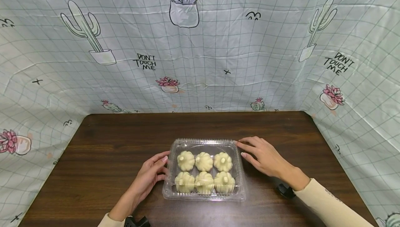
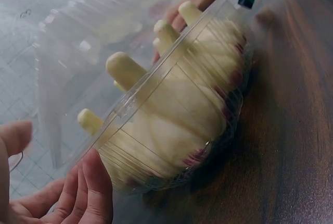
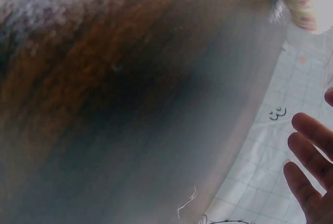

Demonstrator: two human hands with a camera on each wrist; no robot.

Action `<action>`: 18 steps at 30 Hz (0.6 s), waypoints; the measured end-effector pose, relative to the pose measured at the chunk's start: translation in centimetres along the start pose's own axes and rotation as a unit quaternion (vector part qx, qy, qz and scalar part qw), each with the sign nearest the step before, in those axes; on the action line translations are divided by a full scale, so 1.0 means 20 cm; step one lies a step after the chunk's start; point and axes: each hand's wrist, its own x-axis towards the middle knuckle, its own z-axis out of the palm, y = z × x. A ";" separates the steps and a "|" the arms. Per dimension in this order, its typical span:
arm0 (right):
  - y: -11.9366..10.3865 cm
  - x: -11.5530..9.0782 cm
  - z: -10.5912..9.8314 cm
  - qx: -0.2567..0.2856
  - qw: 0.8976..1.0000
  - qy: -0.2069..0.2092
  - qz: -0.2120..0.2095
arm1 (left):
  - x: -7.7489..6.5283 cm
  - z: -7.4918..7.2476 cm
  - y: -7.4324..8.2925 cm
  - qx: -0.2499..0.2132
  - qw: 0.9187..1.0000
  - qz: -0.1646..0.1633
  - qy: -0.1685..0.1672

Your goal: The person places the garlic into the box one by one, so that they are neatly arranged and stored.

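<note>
A clear plastic clamshell box sits on the table with its lid down. Inside, pale garlic bulbs stand in two rows of three, stems upward. The left wrist view shows purple streaks low on the bulbs. My left hand is at the box's left side, its loosely bent fingers right at the rim. At the far right corner, the fingertips of my right hand meet the box edge, with the palm off to the right. Its spread fingers enter the right wrist view with nothing between them.
The dark wooden table extends around the box on all sides. A pale cloth printed with a grid and cacti hangs behind the table and along both sides. A black wrist device is strapped under the right wrist.
</note>
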 end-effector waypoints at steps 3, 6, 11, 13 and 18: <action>0.00 0.00 0.00 -0.001 1.000 -0.005 0.003 | 0.00 0.01 0.00 0.010 1.000 -0.002 0.007; 0.00 0.00 0.00 -0.007 1.000 -0.010 0.003 | 0.00 0.01 0.00 0.021 1.000 -0.007 0.018; -0.01 0.00 -0.01 -0.044 0.999 -0.010 -0.009 | 0.01 0.02 -0.01 0.035 0.999 -0.002 0.029; -0.01 0.00 -0.02 -0.068 0.997 -0.008 -0.019 | 0.01 0.02 -0.01 0.040 0.999 0.002 0.029; -0.04 0.01 -0.04 -0.106 0.994 0.001 -0.031 | 0.01 0.02 -0.02 0.043 0.999 0.010 0.026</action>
